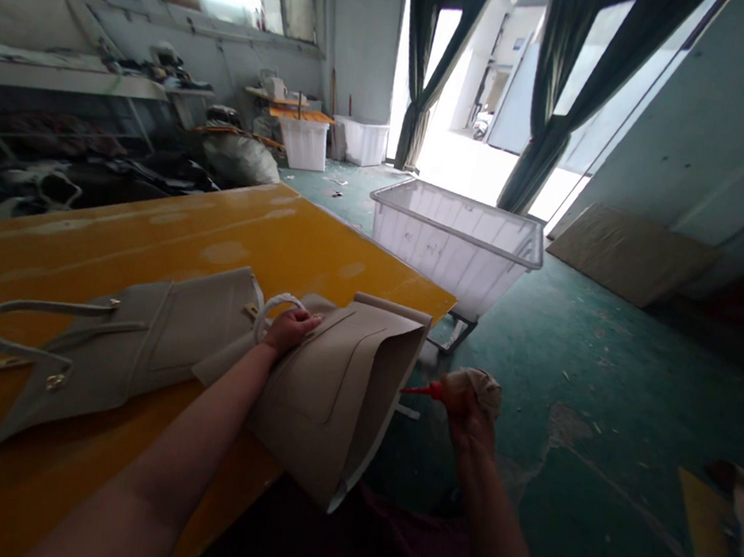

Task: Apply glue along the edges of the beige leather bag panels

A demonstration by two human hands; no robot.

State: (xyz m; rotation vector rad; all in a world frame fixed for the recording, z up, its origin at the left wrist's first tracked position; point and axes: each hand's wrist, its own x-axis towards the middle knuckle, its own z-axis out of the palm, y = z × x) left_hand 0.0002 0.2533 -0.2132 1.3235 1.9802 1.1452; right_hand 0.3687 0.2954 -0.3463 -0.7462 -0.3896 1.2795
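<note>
Beige leather handbag [153, 342] lies across our yellow workbench [214, 241], its body flat on the top, with a pale looped handle [34, 318] and small gold-coloured fittings [55, 381] toward the far left. A stiffer folded panel [323, 399] juts past the bench edge and hangs over the floor; from here we cannot tell whether it is joined to the bag or is a separate piece. Our left hand [291, 330] sits on the panel's upper face, just beside a white loop [275, 307], with the fingers bent over the leather, though we cannot tell whether they are actually gripping anything. Our right hand [470, 417] is clenched around a soft squeeze bottle [477, 386], holding it up with its red nozzle [426, 391] pointed at the panel's open edge, near that edge but not touching it. The work in hand at this moment sits at that raw edge, with the panel propped up by one hand and the bottle held beside it in the other. Beyond the bench, a white plastic crate [454, 243] on a wheeled frame stands on the green-painted floor [604, 379], more white tubs [303, 144] wait near the far wall, and dark heaps of material [86, 180] fill the area to the left.
</note>
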